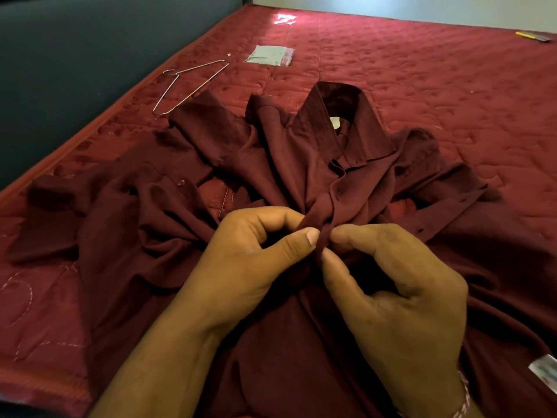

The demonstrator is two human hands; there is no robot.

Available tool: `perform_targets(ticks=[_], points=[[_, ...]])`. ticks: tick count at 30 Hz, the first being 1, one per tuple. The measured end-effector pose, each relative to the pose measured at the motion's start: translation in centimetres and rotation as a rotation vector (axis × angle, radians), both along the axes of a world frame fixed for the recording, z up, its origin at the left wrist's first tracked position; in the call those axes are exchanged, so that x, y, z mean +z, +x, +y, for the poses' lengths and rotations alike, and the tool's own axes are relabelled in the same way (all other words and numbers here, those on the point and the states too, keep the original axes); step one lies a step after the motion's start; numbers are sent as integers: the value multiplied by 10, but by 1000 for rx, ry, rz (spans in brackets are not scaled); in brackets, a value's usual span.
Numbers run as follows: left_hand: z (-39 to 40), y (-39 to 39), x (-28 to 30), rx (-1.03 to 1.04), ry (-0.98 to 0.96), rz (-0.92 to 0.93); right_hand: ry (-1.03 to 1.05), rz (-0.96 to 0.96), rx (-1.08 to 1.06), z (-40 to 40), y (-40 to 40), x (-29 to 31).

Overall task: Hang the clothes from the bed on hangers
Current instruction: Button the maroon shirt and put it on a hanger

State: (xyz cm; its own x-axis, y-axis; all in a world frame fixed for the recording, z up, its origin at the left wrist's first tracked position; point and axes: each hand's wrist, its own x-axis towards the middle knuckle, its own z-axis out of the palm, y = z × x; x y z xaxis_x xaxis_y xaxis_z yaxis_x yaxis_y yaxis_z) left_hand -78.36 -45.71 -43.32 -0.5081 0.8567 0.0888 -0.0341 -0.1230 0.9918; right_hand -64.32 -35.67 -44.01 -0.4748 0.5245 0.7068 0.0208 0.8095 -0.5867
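Note:
A dark maroon collared shirt (301, 152) lies crumpled on the red quilted bed (422, 86), collar away from me and sleeves spread to both sides. My left hand (250, 257) and my right hand (398, 297) meet at the shirt's front placket, each pinching the fabric strip between thumb and fingers. The cloth bunches up toward that pinch. A thin wire hanger (187, 86) lies flat on the bed beyond the shirt's left sleeve, apart from both hands.
A silvery flat packet (269, 55) lies on the bed behind the hanger. A small yellow item (533, 36) sits at the far right. A dark blue padded bed side (75, 64) runs along the left. A white label (545, 369) shows at the right edge.

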Motion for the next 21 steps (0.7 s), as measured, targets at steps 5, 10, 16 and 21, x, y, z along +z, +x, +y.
perform_targets(ticks=[5, 10, 16, 21], points=[[-2, -5, -5, -79, 5, -94, -43, -40, 84, 4, 0, 3], [-3, -8, -7, -100, -21, -123, -79, -59, 116, 5, -1, 3], [-2, -7, -7, -94, -9, -113, -66, -72, 115, 6, 0, 5], [-1, 5, 0, -51, -6, -35, 31, -91, 10, 3, -3, 4]])
